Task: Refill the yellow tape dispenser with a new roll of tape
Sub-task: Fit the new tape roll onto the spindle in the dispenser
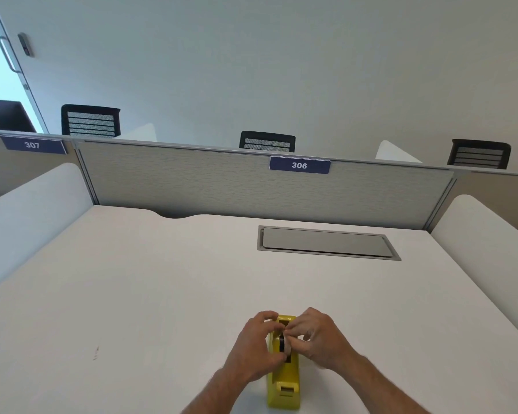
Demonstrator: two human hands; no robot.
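The yellow tape dispenser point(284, 380) stands on the white desk point(138, 294) near its front edge, cutter end toward me. A tape roll point(282, 343) with a black core sits upright in the dispenser's slot, mostly covered by fingers. My left hand point(256, 351) curls around the dispenser's left side, with its fingers touching the roll. My right hand point(314, 339) pinches the roll from the right, thumb and fingertips on its top. Both hands meet over the slot, so how deep the roll sits is hidden.
A grey cable hatch point(326, 242) is set flush in the desk at the back right. White side dividers point(485, 234) flank the desk and a grey partition point(192, 180) with the label 306 closes the back. Black chairs stand beyond it.
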